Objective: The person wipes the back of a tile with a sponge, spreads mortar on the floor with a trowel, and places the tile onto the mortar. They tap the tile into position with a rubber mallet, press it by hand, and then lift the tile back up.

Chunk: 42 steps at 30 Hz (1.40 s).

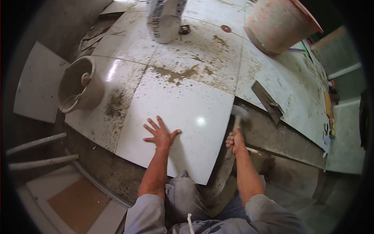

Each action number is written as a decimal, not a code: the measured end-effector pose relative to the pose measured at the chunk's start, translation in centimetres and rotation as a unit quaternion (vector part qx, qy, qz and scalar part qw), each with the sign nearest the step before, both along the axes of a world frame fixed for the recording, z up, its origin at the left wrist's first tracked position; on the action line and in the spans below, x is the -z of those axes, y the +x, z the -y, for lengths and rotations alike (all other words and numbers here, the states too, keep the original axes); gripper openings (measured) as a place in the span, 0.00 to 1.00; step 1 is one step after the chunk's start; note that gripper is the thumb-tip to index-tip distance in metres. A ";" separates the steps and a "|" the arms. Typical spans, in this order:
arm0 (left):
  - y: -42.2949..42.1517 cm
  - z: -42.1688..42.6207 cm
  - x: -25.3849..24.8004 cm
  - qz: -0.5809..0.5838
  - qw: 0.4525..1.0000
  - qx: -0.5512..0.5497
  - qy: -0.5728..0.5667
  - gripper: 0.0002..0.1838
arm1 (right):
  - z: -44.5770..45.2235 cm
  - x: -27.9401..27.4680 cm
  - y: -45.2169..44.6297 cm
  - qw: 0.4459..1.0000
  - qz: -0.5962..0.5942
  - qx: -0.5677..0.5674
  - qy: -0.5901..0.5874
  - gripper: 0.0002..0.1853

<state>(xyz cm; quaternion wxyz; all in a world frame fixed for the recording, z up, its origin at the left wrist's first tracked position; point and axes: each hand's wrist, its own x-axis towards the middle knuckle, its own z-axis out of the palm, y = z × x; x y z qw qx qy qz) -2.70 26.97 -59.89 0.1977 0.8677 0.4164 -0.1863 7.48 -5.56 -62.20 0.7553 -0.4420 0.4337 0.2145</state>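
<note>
My left hand (159,134) lies flat with fingers spread on a large white floor tile (194,109). The fingers of my right hand (235,141) are wrapped round the handle of a mallet (237,121), just off the tile's right edge. Its head is blurred and sits near the tile's upper right corner. Beyond it, a flat rectangular trowel (268,102) rests partly on the neighbouring tile and partly over the bare grey bed (257,126). My knee is close to the tile's near edge.
A mortar-stained bucket (95,91) stands at left, a larger bucket (269,29) at upper right. At the back are a printed bag (161,23) and a reddish disc (226,28). Wet mortar splashes (175,75) mark the tiles. Metal legs (43,162) jut in at lower left.
</note>
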 end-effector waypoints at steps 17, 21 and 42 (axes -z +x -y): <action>1.0 -0.6 -0.1 -0.017 0.999 0.012 -0.025 0.69 | -3.3 -6.4 -2.3 0.959 0.144 -0.040 -0.240 0.27; 1.0 -0.6 -0.2 -0.024 0.999 0.013 -0.025 0.69 | -6.7 0.2 -4.2 0.829 0.357 -0.242 -0.355 0.25; 0.1 -1.7 0.4 0.034 0.999 -0.013 -0.024 0.69 | -5.5 -10.4 -6.6 0.582 0.356 -0.641 -0.351 0.18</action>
